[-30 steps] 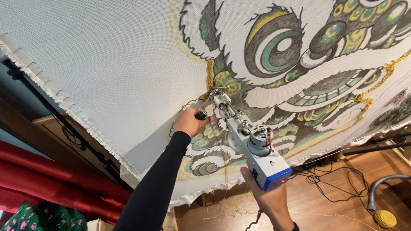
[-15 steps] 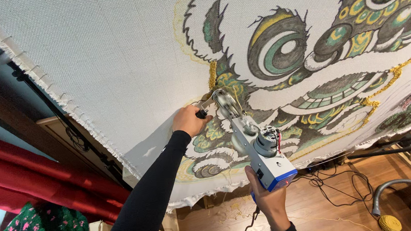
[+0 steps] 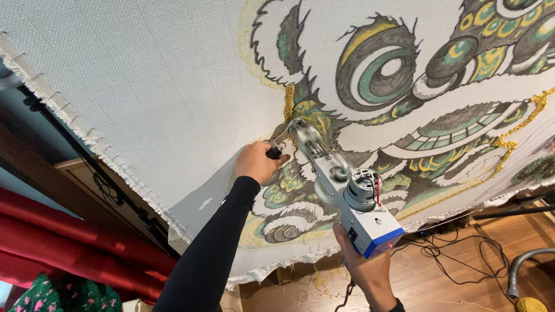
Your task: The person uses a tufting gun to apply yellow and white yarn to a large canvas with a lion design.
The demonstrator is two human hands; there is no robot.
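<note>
Both hands closed on a tufting gun pressed to a stretched cloth.

The left hand [image 3: 257,163] wraps the black front handle; the right hand [image 3: 367,273] grips the rear under the tufting gun [image 3: 346,193], whose tip touches the backing cloth [image 3: 147,87] at the yellow-green edge of the lion-face design [image 3: 400,73]. A good pass likely needs firm, even pressure along the drawn line. No packages, labels or signs show; red fabric rolls [image 3: 54,243] lie lower left, cables [image 3: 447,255] on the floor at right.
</note>
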